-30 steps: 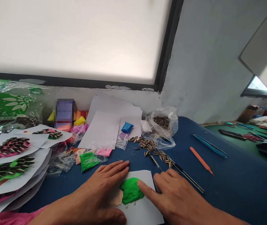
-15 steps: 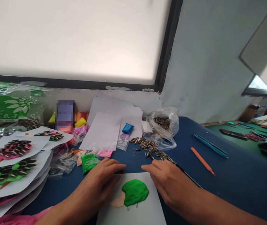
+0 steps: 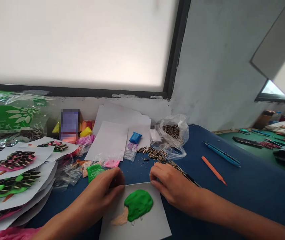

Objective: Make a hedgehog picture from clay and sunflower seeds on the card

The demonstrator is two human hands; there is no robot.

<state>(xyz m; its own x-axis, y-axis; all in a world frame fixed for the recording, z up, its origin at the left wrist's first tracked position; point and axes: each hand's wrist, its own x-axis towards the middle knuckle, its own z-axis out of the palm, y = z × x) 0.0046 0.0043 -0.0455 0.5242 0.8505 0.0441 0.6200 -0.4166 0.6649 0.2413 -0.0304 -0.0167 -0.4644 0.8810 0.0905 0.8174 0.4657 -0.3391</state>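
Observation:
A sheet of white paper (image 3: pixel 155 230) lies in front of me on the blue table. Pressed onto it is a rounded patch of green clay (image 3: pixel 139 204), joined on its left by a pale peach piece of clay (image 3: pixel 120 217). Short pencilled legs show under the green. My left hand (image 3: pixel 108 188) has its fingers curled at the paper's upper left edge, thumb against it. At the upper right corner, my right hand (image 3: pixel 172 183) closes its bent fingers on the sheet. Both sets of fingertips are partly hidden.
Sunflower seeds (image 3: pixel 155 153) lie loose beyond the hands, before a plastic bag of seeds (image 3: pixel 172 131). An orange pen (image 3: pixel 214 170) and blue tweezers (image 3: pixel 221 154) are on the right. Seed-covered hedgehog pictures (image 3: pixel 14 186) are stacked left, near a green clay packet (image 3: pixel 94 172).
My fingers, stretched out before, have curled in at the paper's top edges. The sheet has turned slightly and shifted a little left in view.

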